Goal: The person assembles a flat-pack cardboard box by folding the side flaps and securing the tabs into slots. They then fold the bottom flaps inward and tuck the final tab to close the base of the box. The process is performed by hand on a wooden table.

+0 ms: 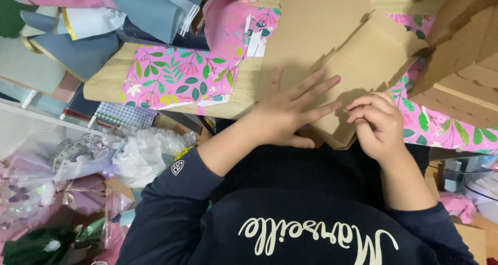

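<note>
I note the brown cardboard sheet [332, 52] running away lengthwise (folded edge nearest); left hand [288, 112] spread flat, right hand [376, 122] pinching its crease.

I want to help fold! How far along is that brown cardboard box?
Done: the flat brown cardboard box blank lies spread on the wooden table, some flaps creased. In hand: the left hand presses it flat, and the right hand pinches its near edge. Left: no walls stand up yet.
</note>
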